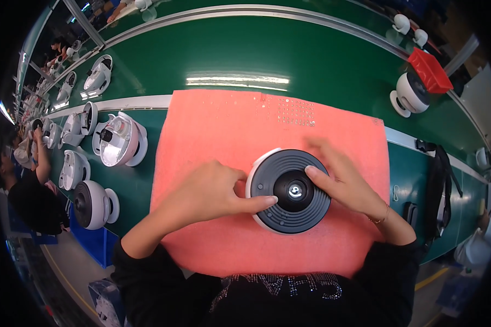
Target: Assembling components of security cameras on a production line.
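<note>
A round device (pixel 267 170) with a ribbed dark grey face, a glossy round centre and a white housing sits in front of me, face up. My left hand (pixel 215 192) holds it at the left, its thumb lying on the face by the centre and its fingers bent toward the white rim. On the other side my right hand (pixel 346 182) rests its thumb on the face, while its fingers stretch past the upper right rim, apart and blurred. The underside is hidden. Beneath lies a pink foam mat (pixel 218 128).
Small metal screws (pixel 295 111) lie in rows on the mat. Several opened white housings (pixel 120 139) and a closed device (pixel 94 204) stand at the left. At the right are another device (pixel 413 92), a red bin (pixel 430 71) and a black strap (pixel 439 185). Another person (pixel 30 185) works far left.
</note>
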`<action>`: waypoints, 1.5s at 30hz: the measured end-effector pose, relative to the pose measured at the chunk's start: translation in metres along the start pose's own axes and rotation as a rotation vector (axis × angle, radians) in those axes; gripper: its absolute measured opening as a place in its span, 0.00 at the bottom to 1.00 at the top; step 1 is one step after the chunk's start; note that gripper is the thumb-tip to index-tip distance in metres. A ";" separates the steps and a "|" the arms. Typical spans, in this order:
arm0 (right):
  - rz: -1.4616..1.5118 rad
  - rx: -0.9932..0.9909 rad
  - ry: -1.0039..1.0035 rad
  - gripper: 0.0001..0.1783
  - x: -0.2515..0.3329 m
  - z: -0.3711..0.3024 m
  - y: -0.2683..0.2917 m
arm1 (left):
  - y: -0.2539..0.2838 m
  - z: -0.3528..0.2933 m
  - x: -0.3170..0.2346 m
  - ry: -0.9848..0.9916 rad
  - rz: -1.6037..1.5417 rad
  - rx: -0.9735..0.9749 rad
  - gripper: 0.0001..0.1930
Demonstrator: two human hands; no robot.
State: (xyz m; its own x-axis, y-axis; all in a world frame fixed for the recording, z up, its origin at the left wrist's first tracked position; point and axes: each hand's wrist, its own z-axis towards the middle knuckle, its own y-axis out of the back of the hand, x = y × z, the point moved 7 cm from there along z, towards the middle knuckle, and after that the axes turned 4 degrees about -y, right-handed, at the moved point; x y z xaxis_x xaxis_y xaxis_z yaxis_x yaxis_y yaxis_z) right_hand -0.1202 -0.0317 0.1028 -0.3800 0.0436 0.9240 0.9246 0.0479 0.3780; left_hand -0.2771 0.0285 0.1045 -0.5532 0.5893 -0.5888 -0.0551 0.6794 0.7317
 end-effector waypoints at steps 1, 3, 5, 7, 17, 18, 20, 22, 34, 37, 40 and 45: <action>0.257 0.184 -0.225 0.28 -0.016 -0.001 -0.015 | -0.007 0.000 0.002 -0.063 -0.455 -0.033 0.28; 0.259 0.161 -0.182 0.27 -0.013 -0.004 -0.016 | -0.023 -0.002 0.009 -0.070 -0.676 -0.041 0.30; 0.235 0.152 -0.092 0.27 0.000 -0.007 -0.013 | -0.028 -0.008 0.006 -0.079 -1.005 -0.119 0.39; 0.224 0.025 0.042 0.32 0.018 -0.004 -0.006 | -0.012 -0.014 -0.005 -0.177 -0.874 -0.271 0.42; -0.035 -0.251 0.384 0.39 0.057 0.023 0.019 | 0.044 -0.018 -0.024 -0.356 -0.422 -0.585 0.46; -0.017 -0.269 0.352 0.39 0.058 0.030 0.022 | 0.049 -0.014 -0.019 -0.336 -0.475 -0.582 0.46; 0.197 -0.212 0.395 0.45 0.066 0.037 0.033 | 0.068 -0.005 -0.020 -0.432 -0.556 -0.595 0.45; 0.361 -0.195 0.417 0.53 0.072 0.043 0.041 | 0.089 0.004 -0.009 -0.538 -0.853 -0.633 0.36; 0.218 -0.470 0.602 0.52 0.090 0.057 0.031 | 0.117 0.094 0.045 -1.063 -1.372 -0.559 0.40; 0.020 -0.671 0.728 0.54 0.088 0.058 0.023 | 0.115 0.123 0.036 -1.069 -1.548 -0.578 0.40; -0.140 -0.837 0.810 0.58 0.088 0.055 0.022 | 0.105 0.142 0.032 -1.064 -1.731 -0.620 0.41; -0.044 -0.850 0.709 0.56 0.077 0.062 0.033 | 0.095 0.141 0.032 -1.087 -1.587 -0.743 0.37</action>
State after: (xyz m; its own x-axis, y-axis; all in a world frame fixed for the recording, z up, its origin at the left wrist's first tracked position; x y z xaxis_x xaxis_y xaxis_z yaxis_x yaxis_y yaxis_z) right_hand -0.1206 0.0354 0.1823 -0.5623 -0.5353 0.6303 0.7319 -0.6770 0.0779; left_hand -0.1826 0.1740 0.1068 0.9030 -0.0547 -0.4261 -0.2942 0.6441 -0.7061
